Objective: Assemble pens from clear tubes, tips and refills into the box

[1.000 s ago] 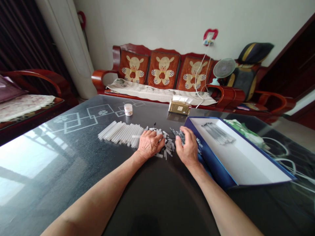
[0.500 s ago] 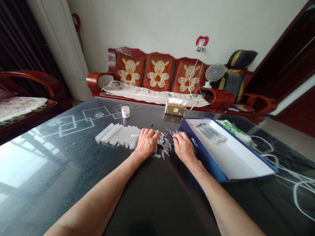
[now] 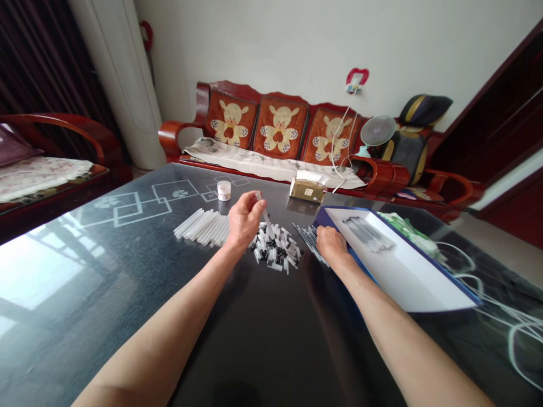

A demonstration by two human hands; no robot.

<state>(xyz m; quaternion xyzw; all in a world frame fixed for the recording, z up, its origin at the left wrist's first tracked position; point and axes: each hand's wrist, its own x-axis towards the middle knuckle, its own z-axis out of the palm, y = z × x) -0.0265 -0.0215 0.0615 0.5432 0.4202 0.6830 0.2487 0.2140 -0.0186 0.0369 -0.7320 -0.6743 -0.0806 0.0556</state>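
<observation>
My left hand (image 3: 245, 221) is closed, pinching a translucent white pen barrel (image 3: 266, 217) that slants down over a pile of small clear and black pen parts (image 3: 276, 250). To the left of that hand lies a row of white pen barrels (image 3: 202, 227), side by side on the table. My right hand (image 3: 332, 243) is curled over a bundle of thin pen refills (image 3: 310, 239) beside the blue box. Its fingertips are hidden, so what they grip does not show.
An open blue box (image 3: 407, 277) with a white inside holds a batch of grey pens (image 3: 368, 233). A tissue box (image 3: 307, 189) and a small white tub (image 3: 224, 191) stand further back on the dark table (image 3: 263, 339). White cables (image 3: 515, 330) lie at the right.
My left hand has lifted from the pile and turned upright with a barrel in its fingers. My right hand, earlier holding a dark thin piece, has moved right and down onto the refills.
</observation>
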